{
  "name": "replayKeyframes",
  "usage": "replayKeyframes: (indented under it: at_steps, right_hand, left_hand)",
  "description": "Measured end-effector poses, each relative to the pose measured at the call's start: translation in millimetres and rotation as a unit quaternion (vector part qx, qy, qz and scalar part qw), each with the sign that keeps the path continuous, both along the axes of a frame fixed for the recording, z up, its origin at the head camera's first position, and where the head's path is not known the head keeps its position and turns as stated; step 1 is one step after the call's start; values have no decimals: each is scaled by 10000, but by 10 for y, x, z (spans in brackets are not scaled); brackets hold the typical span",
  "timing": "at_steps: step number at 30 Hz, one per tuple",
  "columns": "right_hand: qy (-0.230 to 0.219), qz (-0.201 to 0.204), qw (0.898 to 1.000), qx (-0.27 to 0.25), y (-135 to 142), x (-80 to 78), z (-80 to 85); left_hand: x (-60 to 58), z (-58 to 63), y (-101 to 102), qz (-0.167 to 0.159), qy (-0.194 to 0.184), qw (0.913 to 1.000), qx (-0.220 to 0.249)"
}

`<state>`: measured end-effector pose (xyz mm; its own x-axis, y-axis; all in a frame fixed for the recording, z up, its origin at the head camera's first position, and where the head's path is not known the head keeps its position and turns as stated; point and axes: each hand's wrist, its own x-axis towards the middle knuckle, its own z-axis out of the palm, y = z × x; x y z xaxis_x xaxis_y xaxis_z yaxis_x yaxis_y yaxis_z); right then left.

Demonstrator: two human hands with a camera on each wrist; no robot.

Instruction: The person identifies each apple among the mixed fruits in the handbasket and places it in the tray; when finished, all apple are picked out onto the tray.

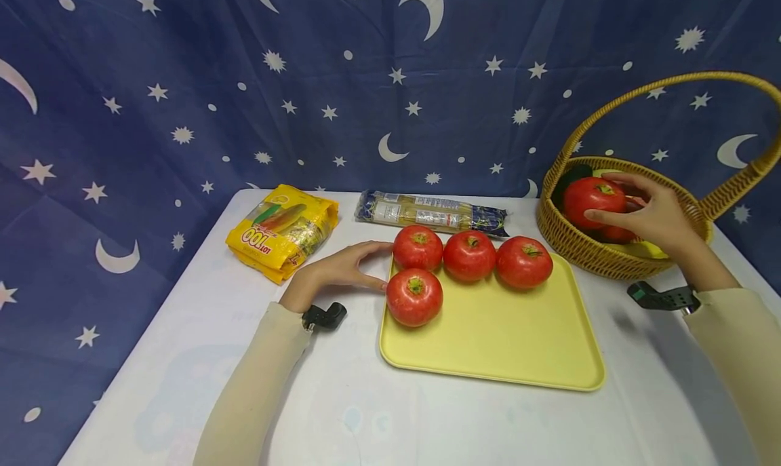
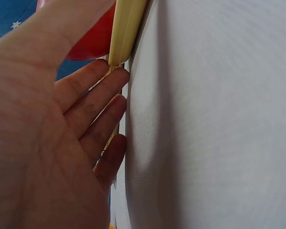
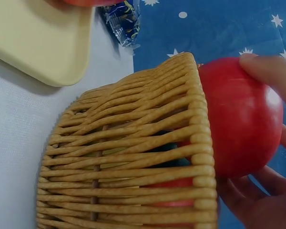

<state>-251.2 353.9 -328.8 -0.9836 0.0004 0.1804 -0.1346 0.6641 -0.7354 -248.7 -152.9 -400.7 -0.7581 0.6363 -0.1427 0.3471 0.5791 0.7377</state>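
Note:
My right hand grips a large red tomato at the wicker basket. In the right wrist view this tomato stands out above the basket rim, thumb on one side and fingers on the other. Several more red tomatoes sit on the yellow tray, three in a back row and one at the front left. At the tray's left edge, my left hand is spread with relaxed fingers, its thumb tip beside the front tomato. In the left wrist view, its fingertips lie right at the tray's edge.
The basket's tall arched handle rises at the right; more red, yellow and dark green produce lies inside. A yellow printed bag lies at the back left. Behind the tray is a long clear-and-blue packet. A starry blue cloth hangs behind the table.

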Motion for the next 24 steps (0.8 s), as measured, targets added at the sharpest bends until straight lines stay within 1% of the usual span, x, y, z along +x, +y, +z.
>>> replayKeyframes:
  at_steps: [1,6,12,19,24]
  right_hand:
    - [54,15,10000,-55,39,-28,-38]
    - [193,-56,9995,-225,68,9,-56]
    - [268,-235,9984,-430,-7,169,61]
    - [683,-120,9951,-711,-34,231,70]
    - [996,-45,9911,-877,-60,268,62]
  left_hand:
    - [2,3,-3,2,-2,10000,10]
    - [4,7,-8,30,-53,10000,25]
    - [-1,11,9,25,-61,10000,-30]
    - [-10,20,10,10,-55,10000,-7]
    - [-17,-1,8,13,-52,10000,-29]
